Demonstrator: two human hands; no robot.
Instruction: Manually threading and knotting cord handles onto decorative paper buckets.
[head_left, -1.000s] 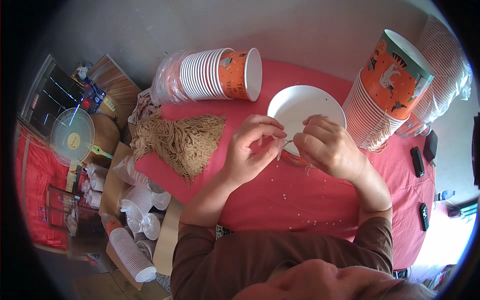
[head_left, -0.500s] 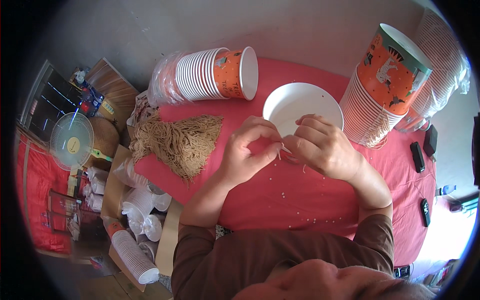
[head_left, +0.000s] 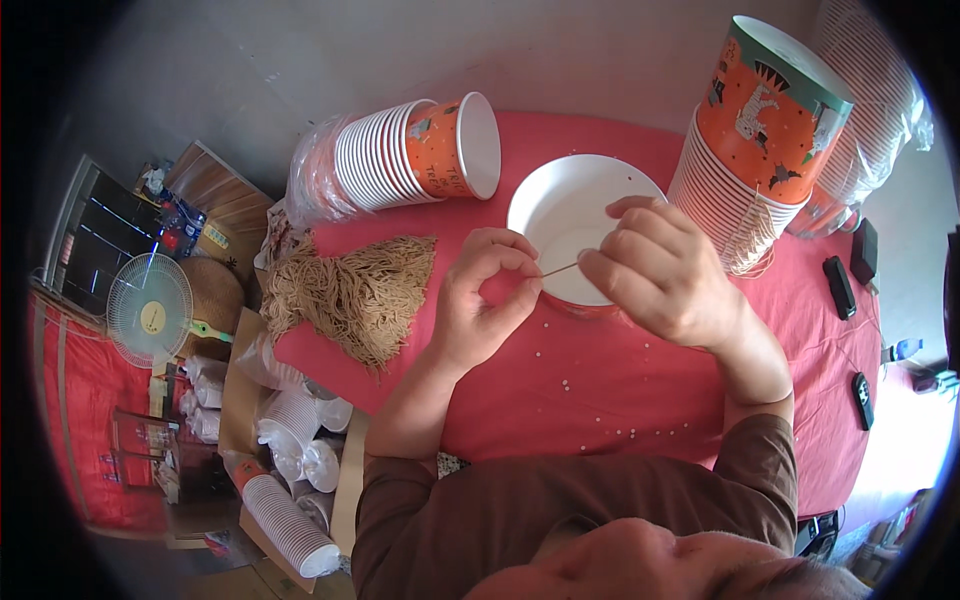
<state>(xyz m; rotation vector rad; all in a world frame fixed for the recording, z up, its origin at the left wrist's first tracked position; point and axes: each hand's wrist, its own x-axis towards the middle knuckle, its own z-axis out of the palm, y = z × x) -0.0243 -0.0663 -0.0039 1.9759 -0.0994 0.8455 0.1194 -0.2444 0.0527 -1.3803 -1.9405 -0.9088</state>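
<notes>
Stretched between my two hands is a short length of thin tan cord (head_left: 560, 270). My left hand (head_left: 492, 296) pinches one end between thumb and forefinger. The other end runs into the closed fingers of my right hand (head_left: 658, 268). Just beyond and partly behind my hands stands a white paper bucket (head_left: 560, 190), its mouth facing up. To the left of my left hand lies a heap of tan cords (head_left: 355, 295). Looped cords (head_left: 752, 238) hang on the side of the upright bucket stack at the right.
A stack of orange and white buckets (head_left: 385, 155) lies on its side at the back left. Another bucket stack (head_left: 765, 110) rises at the right. Small white bits (head_left: 632, 433) dot the red cloth (head_left: 560, 400). A carton of wrapped cups (head_left: 290, 430) sits lower left, below a fan (head_left: 150, 310).
My hands have drawn apart, the right moving to the right, and the cord now shows taut between them. The whole view has shifted slightly.
</notes>
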